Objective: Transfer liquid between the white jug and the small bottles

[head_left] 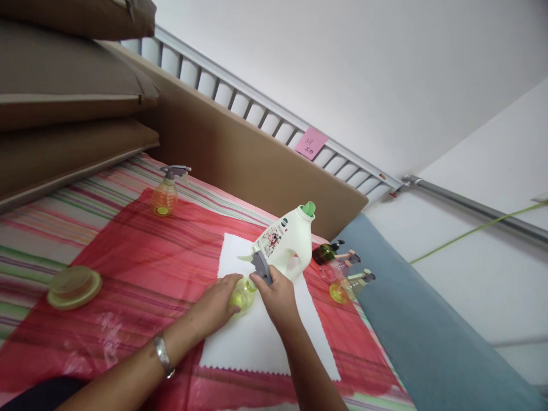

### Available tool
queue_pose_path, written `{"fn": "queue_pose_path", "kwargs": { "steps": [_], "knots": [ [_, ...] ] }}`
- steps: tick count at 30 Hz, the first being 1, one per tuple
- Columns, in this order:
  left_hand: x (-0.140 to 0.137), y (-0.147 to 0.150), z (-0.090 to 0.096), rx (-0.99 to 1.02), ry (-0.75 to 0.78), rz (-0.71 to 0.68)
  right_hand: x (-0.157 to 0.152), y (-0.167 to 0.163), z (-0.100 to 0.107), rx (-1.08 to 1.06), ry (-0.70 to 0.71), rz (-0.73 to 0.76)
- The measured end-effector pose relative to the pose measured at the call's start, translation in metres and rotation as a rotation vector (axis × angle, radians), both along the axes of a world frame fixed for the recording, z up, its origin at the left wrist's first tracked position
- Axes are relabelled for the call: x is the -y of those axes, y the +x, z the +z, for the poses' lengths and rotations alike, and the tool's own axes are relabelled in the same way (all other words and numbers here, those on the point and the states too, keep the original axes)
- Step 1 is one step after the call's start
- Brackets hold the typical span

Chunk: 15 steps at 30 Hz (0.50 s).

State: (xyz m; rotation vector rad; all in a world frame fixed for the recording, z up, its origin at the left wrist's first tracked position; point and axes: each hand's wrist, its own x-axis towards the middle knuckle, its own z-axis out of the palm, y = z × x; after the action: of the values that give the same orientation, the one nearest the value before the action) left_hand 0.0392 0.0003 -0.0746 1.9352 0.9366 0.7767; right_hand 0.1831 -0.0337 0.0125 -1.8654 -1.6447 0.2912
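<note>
On a white cloth [274, 337] stands a clear yellowish spray bottle [243, 298] with a grey trigger head [261, 267]. My left hand [220, 302] is closed round the bottle's body from the left. My right hand [277, 297] grips the grey trigger head at the neck, its thumb toward the collar. Just behind my hands is a large white jug [295, 240] with a floral label, a side handle and a green spout in its uncapped mouth; its lower part is hidden by the spray bottle and my right hand.
Red plastic film [141, 274] covers the striped sheet. Another spray bottle [165, 197] stands at the back left, a round lidded container [75, 287] at the left. Several pump and spray bottles [340, 268] sit at the right. A brown board [240, 154] and stacked boxes [72, 97] border the back.
</note>
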Motion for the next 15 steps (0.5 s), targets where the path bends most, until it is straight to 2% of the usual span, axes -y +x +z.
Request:
{"fn": "queue_pose_path", "kwargs": {
  "steps": [15],
  "knots": [
    [-0.0020, 0.0023, -0.0039, 0.007, -0.004, -0.004, 0.0075, 0.0004, -0.0032, 0.028, -0.010, -0.025]
  ]
}}
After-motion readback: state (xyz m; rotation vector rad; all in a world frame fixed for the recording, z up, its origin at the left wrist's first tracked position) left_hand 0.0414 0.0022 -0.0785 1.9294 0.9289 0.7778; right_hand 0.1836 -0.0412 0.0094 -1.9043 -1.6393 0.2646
